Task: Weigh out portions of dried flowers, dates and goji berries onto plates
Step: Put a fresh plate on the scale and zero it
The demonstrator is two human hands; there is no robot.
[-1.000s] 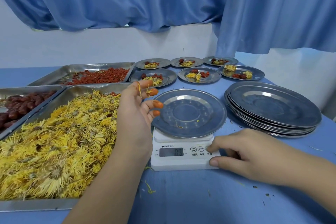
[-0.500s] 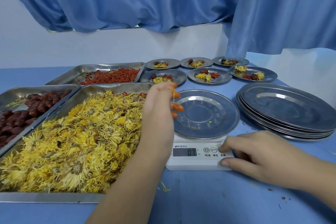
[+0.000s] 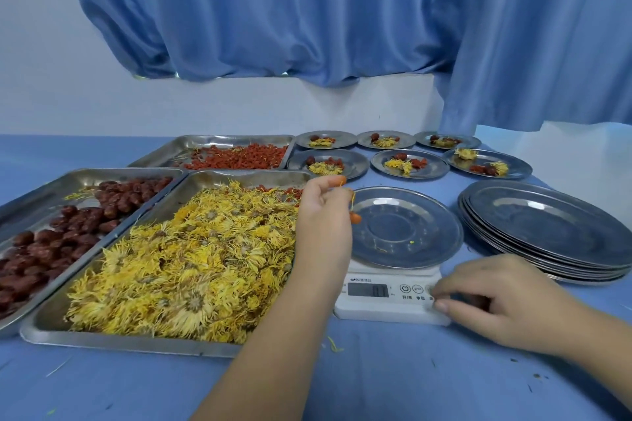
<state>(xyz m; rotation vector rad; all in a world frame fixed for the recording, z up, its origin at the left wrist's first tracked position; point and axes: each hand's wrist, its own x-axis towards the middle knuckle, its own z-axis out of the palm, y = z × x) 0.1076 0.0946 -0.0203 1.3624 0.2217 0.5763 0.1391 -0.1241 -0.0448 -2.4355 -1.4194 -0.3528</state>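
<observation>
As I look across the blue desk (image 3: 376, 369) from the left, a tray of dates (image 3: 44, 195) sits far left. A tray of dried flowers (image 3: 130, 345) lies just beside it, and a tray of goji berries (image 3: 171, 150) lies behind them. My left grip (image 3: 321, 215) hangs over the flower tray's right edge, fingers curled, pinching a thin yellow strand (image 3: 352, 202) at the left rim of the plate (image 3: 427, 222). That plate is bare but for specks and rests on the scale (image 3: 386, 304). My right grip (image 3: 506, 301) curls on the scale's right front corner, thumb at its edge and a fingertip at the buttons. The display is too blurred to read. Six filled plates (image 3: 437, 167) wait behind, with a stack of plates (image 3: 547, 225) far right. I judge this to be zeroing before flowers go on. Next comes a light pinch of blooms, dropped centrally while I watch the reading.
</observation>
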